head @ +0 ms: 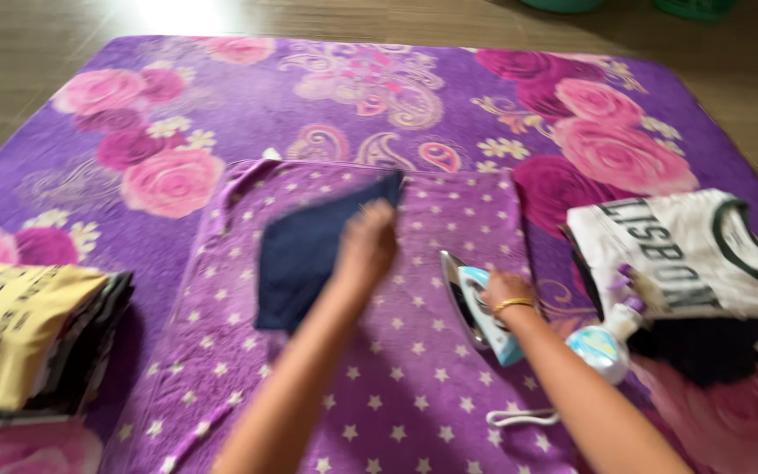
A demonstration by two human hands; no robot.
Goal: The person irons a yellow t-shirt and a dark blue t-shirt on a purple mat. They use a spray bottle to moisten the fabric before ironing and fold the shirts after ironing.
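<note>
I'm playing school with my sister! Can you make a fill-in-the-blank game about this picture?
1. The left hand rests on a dark ____ cloth.
2. The right hand grips the ____, which is tipped on its side.
3. The purple mat under the hands has white ____ on it.
4. The spray bottle lies beside the ____ hand.

Missing words: blue; iron; stars; right

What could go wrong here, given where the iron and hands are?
The iron stands on edge on the soft starred mat under the right hand; it may tip. The left hand on the navy cloth sits close to the soleplate. The cord could snag the spray bottle.
</note>
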